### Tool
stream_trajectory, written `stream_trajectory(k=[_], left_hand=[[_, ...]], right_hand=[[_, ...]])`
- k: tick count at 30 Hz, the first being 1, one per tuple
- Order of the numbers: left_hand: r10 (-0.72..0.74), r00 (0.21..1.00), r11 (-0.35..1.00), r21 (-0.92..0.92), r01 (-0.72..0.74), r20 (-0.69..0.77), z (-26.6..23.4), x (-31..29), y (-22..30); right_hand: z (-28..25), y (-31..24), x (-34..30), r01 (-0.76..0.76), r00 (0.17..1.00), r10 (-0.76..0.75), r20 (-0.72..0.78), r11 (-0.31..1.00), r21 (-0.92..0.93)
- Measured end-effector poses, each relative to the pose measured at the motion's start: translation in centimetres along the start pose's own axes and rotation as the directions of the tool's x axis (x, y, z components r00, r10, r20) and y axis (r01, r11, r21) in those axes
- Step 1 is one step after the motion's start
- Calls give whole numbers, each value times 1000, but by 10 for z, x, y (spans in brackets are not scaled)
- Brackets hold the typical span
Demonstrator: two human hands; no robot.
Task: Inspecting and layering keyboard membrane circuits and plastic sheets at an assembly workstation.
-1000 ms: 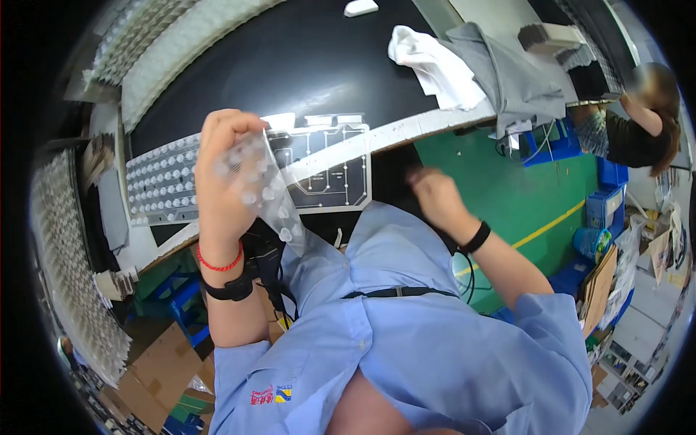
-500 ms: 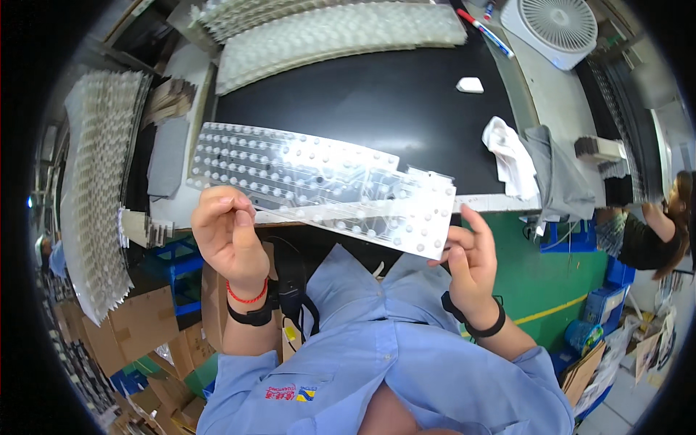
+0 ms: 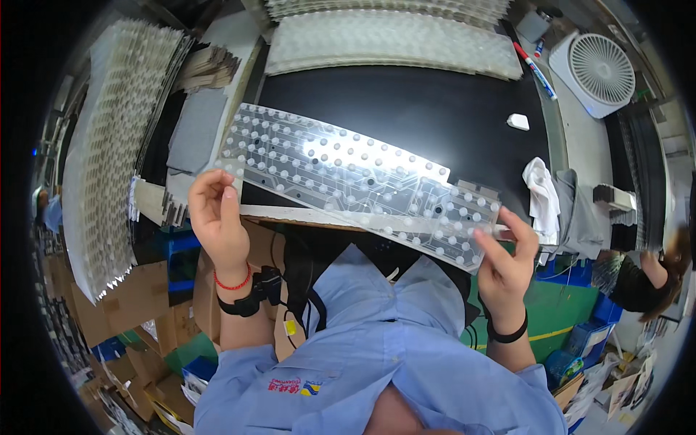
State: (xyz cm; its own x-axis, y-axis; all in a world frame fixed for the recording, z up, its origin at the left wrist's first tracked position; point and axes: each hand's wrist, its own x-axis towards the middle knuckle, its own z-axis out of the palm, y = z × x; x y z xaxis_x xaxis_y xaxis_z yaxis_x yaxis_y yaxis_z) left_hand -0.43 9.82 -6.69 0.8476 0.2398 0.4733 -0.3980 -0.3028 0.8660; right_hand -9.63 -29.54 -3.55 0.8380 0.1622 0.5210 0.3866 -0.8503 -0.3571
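Note:
A clear keyboard membrane sheet point(image 3: 348, 174) with rows of small whitish domes and printed traces slants in front of me, its right end lower and nearer. At the sheet's left end, my left hand point(image 3: 221, 217) is closed on the lower corner between thumb and fingers. My right hand point(image 3: 510, 257) grips the right edge, thumb on top and fingers partly hidden behind it. Beneath the sheet lies a black work surface point(image 3: 406, 101) with a pale front edge; glare whitens the sheet's upper middle.
Stacks of similar membranes stand at the back point(image 3: 391, 43) and left point(image 3: 123, 145). To the right are a white cloth point(image 3: 540, 192), a grey cloth point(image 3: 578, 225), a white block point(image 3: 518, 122), a marker point(image 3: 535, 70) and a fan point(image 3: 594, 72). Another person point(image 3: 641, 283) sits far right.
The view has shifted, so the bench appears farther right. The membrane sheet tilts more, with its right end lower. My left hand has shifted to its left corner; my right thumb now overlaps the sheet.

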Motion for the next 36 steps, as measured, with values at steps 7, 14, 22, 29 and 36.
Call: stream_trajectory(k=[7, 14, 22, 29, 36], left_hand=[[-55, 953, 870, 483, -100, 297, -12, 37, 18], [65, 965, 816, 544, -197, 253, -4, 49, 13], [-164, 983, 971, -162, 176, 87, -6, 68, 14], [-222, 970, 931, -275, 240, 94, 2, 78, 5], [-312, 942, 834, -512, 207, -128, 11, 65, 6]], right_hand=[[5, 16, 14, -157, 972, 212, -98, 904, 397], [-21, 34, 19, -445, 837, 542, 66, 607, 658], [-56, 48, 62, -389, 884, 461, 75, 639, 664], [-87, 92, 166, -516, 846, 410, 340, 473, 714], [-71, 156, 291, -512, 853, 296, 429, 317, 799]])
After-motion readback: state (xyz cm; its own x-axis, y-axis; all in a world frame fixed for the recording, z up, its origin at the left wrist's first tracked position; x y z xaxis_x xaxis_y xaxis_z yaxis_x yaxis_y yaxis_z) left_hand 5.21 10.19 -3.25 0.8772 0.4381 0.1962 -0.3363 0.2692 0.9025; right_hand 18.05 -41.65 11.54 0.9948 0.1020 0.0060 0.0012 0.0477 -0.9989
